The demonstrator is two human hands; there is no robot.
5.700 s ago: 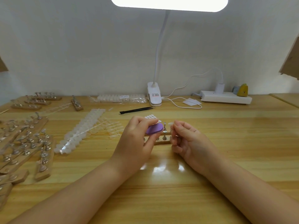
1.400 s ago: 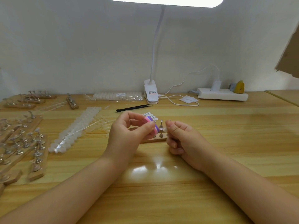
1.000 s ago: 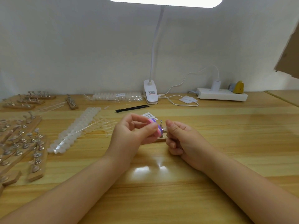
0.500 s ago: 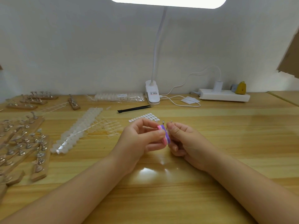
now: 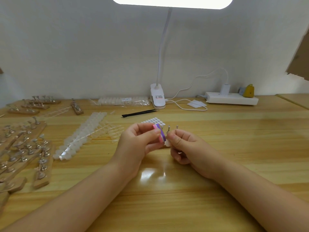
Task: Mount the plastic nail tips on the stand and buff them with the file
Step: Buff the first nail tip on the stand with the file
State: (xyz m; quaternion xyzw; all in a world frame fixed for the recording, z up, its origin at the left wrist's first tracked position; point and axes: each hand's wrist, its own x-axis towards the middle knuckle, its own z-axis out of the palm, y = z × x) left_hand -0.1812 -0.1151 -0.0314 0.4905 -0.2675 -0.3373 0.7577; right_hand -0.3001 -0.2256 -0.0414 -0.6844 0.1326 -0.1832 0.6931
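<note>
My left hand (image 5: 137, 144) pinches a small pink-and-purple buffing file (image 5: 160, 135) between thumb and fingers, held on edge. My right hand (image 5: 187, 148) is closed beside it, fingertips pinching a clear nail tip (image 5: 167, 143) that touches the file. Behind the hands two metal pegs (image 5: 168, 129) of the nail stand rise; its wooden base is hidden by my hands. A sheet of small white adhesive pads (image 5: 153, 121) lies just beyond.
Strips of clear nail tips (image 5: 80, 138) lie left of centre. Several wooden stands with metal pegs (image 5: 25, 148) crowd the left edge. Black tweezers (image 5: 139, 113), a bagged tip pack (image 5: 123, 101), a clip lamp (image 5: 158, 97) and a power strip (image 5: 231, 98) sit along the back.
The hands came closer together and a little nearer to me. The file turned from flat to on edge and now meets the tip held in my right fingers.
</note>
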